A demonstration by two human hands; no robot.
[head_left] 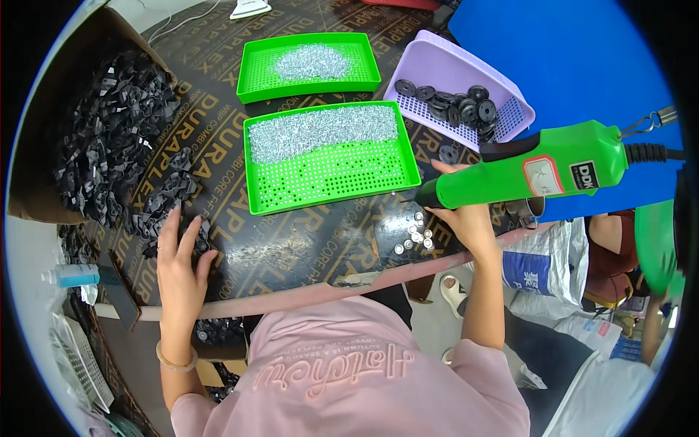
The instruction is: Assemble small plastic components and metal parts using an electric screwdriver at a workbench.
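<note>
Left fingers (170, 237) are sitting spread by some black pieces (166, 198); right fingers (448, 215) are half hiding behind a green power screwdriver (499, 175), can't tell their grip tbh.

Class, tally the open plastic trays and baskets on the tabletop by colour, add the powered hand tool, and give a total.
Green rectangular perforated plastic trays: 2
Lilac rectangular plastic basket: 1
Green cylindrical power tool with black nose: 1
Total: 4
</note>
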